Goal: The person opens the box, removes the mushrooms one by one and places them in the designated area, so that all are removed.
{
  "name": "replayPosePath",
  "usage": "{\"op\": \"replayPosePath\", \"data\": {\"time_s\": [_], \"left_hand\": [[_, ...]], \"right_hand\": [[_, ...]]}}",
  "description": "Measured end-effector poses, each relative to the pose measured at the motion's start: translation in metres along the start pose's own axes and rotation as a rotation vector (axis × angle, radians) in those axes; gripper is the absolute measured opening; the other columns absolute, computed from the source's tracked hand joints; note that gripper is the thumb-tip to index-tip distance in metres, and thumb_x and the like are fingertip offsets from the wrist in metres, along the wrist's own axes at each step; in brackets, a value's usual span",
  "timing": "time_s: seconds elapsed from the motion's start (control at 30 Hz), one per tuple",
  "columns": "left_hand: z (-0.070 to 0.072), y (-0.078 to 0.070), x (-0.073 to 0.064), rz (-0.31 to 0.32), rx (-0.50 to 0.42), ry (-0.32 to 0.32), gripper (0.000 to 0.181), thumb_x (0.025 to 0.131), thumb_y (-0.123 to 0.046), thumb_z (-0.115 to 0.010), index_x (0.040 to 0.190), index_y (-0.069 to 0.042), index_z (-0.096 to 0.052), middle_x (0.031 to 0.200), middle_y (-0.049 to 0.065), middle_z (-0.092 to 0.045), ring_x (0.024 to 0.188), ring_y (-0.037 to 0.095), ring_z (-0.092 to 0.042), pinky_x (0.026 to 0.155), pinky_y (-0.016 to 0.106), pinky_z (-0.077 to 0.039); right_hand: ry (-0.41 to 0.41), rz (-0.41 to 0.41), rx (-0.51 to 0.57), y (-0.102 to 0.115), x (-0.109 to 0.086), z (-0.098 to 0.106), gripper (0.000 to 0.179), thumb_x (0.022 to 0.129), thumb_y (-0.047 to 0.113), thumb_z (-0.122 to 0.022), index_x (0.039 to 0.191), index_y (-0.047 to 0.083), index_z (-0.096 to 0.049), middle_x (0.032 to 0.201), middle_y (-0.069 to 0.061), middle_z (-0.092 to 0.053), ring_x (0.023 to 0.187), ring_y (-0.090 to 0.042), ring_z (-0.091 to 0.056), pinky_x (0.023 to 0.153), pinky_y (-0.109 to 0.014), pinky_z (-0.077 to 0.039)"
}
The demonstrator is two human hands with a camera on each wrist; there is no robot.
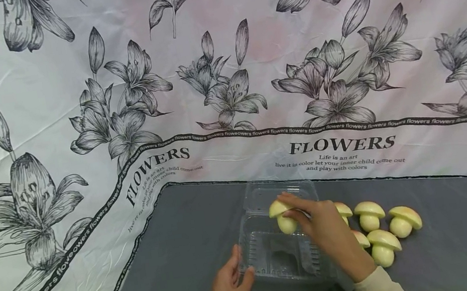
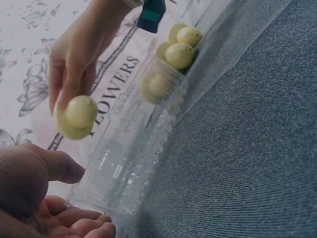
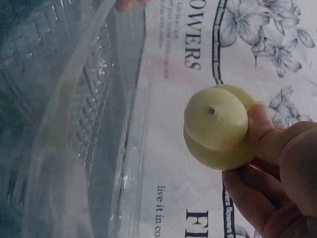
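Note:
My right hand pinches a pale yellow toy mushroom between thumb and fingers. It is held above a clear plastic clamshell box, stem pointing down in the head view. The box's lid is folded back toward the wall. At the box's left front corner is my left hand, thumb extended and fingers relaxed around the edge. In the left wrist view, the box corner sits between the left thumb and the loosely bent fingers.
Several more toy mushrooms lie on the grey cloth to the right of the box, one farthest right. Behind the table hangs a white sheet printed with flowers and lettering. My right forearm partly hides the nearest mushrooms.

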State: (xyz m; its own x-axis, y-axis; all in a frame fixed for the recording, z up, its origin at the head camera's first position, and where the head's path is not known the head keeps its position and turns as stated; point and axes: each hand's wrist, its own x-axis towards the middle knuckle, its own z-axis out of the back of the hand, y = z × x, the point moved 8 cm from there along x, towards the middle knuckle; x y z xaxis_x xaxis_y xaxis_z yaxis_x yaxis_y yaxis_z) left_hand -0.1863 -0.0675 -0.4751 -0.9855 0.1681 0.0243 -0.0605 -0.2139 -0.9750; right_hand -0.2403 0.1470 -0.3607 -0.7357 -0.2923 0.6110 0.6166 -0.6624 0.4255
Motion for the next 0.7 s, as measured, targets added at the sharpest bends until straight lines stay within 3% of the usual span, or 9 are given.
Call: {"op": "replayPosePath", "data": {"time_s": [0.07,0.1,0.37,0.5,0.7], "left_hand": [[0.0,0.0,0.0,0.002,-0.011,0.003,0.078,0.108,-0.024,-0.065,0.161,0.014,-0.023,0.165,0.031,-0.03,0.153,0.047,-0.03,0.119,0.06,-0.036],[0.0,0.0,0.0,0.002,-0.016,0.005,0.078,0.108,-0.024,-0.065,0.161,0.014,-0.022,0.165,0.032,-0.029,0.153,0.048,-0.029,0.119,0.06,-0.036],[0.001,0.001,0.0,0.004,-0.03,0.016,0.078,0.109,-0.024,-0.063,0.162,0.013,-0.021,0.166,0.032,-0.028,0.153,0.047,-0.028,0.12,0.061,-0.035],[0.001,0.002,0.0,0.006,-0.022,0.015,0.078,0.109,-0.026,-0.063,0.162,0.013,-0.022,0.166,0.031,-0.028,0.153,0.047,-0.029,0.12,0.059,-0.037],[0.0,0.001,-0.001,-0.018,-0.021,0.0,0.076,0.108,-0.022,-0.064,0.161,0.014,-0.024,0.165,0.032,-0.03,0.153,0.046,-0.031,0.12,0.058,-0.037]], "right_hand": [[-0.007,-0.017,-0.015,-0.002,-0.002,0.004,0.045,0.095,0.014,-0.078,0.139,0.018,-0.072,0.136,-0.01,-0.072,0.036,0.004,-0.021,0.04,-0.021,-0.033],[-0.018,-0.023,-0.024,-0.004,-0.003,0.007,0.045,0.095,0.014,-0.078,0.139,0.017,-0.072,0.135,-0.01,-0.073,0.037,0.005,-0.019,0.039,-0.021,-0.031],[-0.087,-0.053,-0.049,-0.015,-0.011,0.026,0.044,0.093,0.008,-0.08,0.136,0.014,-0.074,0.116,-0.013,-0.079,0.038,0.007,-0.026,0.035,-0.022,-0.029],[-0.088,-0.101,-0.051,-0.024,-0.018,0.035,0.042,0.095,0.008,-0.079,0.137,0.014,-0.074,0.114,-0.011,-0.08,0.037,0.006,-0.019,0.034,-0.023,-0.028],[-0.096,-0.138,-0.058,-0.032,-0.026,0.044,0.039,0.098,0.009,-0.076,0.136,0.012,-0.074,0.102,-0.01,-0.081,0.037,0.006,-0.029,0.035,-0.024,-0.032]]}}
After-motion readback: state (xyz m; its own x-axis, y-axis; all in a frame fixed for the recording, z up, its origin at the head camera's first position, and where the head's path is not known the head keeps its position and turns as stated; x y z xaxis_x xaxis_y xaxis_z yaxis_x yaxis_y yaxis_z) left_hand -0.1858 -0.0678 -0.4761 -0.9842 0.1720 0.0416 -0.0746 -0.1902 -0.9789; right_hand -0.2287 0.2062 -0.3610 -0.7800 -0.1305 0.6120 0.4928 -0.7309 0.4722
